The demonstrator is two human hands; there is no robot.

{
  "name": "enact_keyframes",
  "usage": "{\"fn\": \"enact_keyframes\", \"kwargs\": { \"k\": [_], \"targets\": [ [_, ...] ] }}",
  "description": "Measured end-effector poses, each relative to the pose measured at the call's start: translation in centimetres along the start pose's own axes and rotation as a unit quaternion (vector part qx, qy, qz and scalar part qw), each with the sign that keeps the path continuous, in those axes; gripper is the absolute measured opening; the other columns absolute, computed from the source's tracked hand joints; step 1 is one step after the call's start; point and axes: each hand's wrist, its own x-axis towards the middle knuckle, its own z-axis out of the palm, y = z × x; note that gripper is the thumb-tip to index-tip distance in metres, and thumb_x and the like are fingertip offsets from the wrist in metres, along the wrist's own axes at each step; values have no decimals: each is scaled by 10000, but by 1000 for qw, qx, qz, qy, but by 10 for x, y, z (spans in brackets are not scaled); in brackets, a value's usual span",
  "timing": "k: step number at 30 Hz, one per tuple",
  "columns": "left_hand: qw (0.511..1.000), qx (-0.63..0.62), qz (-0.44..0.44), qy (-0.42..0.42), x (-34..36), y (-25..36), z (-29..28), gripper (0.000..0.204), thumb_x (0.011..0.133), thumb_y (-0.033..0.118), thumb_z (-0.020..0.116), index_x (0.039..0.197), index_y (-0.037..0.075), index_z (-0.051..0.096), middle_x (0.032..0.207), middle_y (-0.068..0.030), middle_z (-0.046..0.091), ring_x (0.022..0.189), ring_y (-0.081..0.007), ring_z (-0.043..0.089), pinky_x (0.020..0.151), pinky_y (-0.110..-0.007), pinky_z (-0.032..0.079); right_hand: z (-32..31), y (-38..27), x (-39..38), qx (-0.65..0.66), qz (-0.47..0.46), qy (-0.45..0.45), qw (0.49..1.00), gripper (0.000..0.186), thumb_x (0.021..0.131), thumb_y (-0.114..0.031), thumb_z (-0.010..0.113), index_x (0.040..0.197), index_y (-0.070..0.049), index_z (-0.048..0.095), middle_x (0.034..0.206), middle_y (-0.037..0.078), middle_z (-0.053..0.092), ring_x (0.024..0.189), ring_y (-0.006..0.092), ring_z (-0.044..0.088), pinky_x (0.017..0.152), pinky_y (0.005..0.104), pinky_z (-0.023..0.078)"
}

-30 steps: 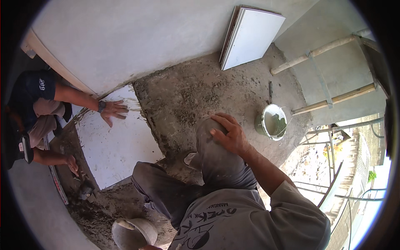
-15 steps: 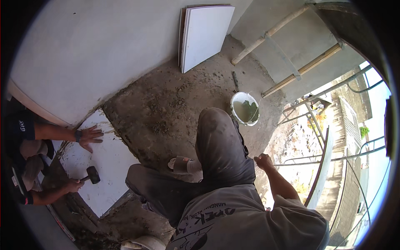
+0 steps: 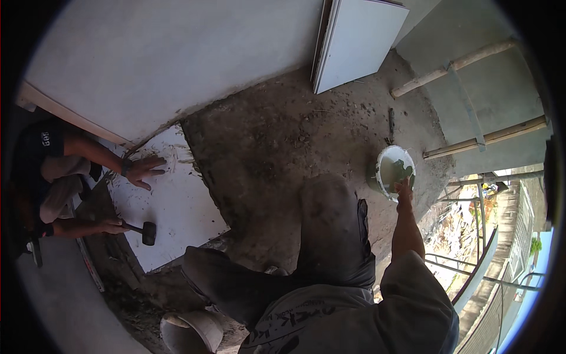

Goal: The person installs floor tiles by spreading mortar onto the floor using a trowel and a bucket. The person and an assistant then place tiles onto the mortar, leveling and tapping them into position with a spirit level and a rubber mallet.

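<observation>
My right hand (image 3: pixel 404 190) reaches out to the white bucket (image 3: pixel 380 171) and lies over its near right rim. Its fingers look partly stretched out, pointing into the bucket, with nothing visible in them. Inside the bucket is murky liquid with a dark green patch (image 3: pixel 403 171) near my fingertips; I cannot make out what it is. My left hand is out of view. To the left, a co-worker presses one hand (image 3: pixel 145 171) flat on a white tile (image 3: pixel 183 206) laid on the floor. The co-worker's other hand (image 3: pixel 112 226) holds a black-headed mallet (image 3: pixel 148 233) over the tile.
Several white tiles (image 3: pixel 359 44) lean against the wall at the back. Wooden poles (image 3: pixel 489 135) stand at the right wall. A dark stick-like tool (image 3: pixel 391 123) lies behind the bucket. A pale bucket (image 3: pixel 191 331) is near my legs. Rough mortar ground (image 3: pixel 271 141) borders the laid tile.
My right hand has gone from a fist beside my knee forward to the bucket. The view has shifted, so the surroundings sit differently. The co-worker's mallet stays over the tile.
</observation>
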Motion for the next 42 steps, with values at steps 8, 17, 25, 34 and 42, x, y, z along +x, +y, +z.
{"fn": "enact_keyframes", "kwargs": {
  "k": [8,17,25,34,42],
  "targets": [
    [996,10,-82,45,-19,-45,-39,893,838,681,339,1160,-151,376,1113,-348,507,1012,-465,534,856,-524,440,50,-87,13,-74,-100,116,985,657,902,-552,366,615,-18,620,556,106,584,539,233,582,571,388,460],
    [992,15,-122,20,-28,-70,-28,893,839,680,335,1172,-148,370,1127,-340,508,1030,-458,530,860,-513,443,129,-193,-81,-276,-417,-148,853,493,900,-473,459,772,-37,648,691,237,590,704,413,599,631,464,452],
    [993,11,-114,39,-52,-52,-19,837,844,668,331,1168,-101,393,1126,-349,498,1050,-449,520,888,-522,426,99,-188,-59,-128,-322,-143,927,541,911,-465,473,612,-24,569,486,67,495,441,157,481,448,330,394],
    [990,-11,-139,-27,-14,-62,-11,837,856,635,358,1245,-107,367,1218,-313,460,1122,-445,471,934,-530,387,30,-146,-73,239,-29,-138,961,481,881,-459,534,612,-62,490,439,-15,321,347,107,338,358,249,358],
    [987,-51,-69,-136,-13,-19,-5,826,867,617,358,1247,-116,374,1254,-311,439,1133,-454,466,924,-558,386,1,-119,-8,313,35,41,948,443,813,-419,618,683,-7,520,462,6,359,344,120,377,334,266,344]
  ]
}}
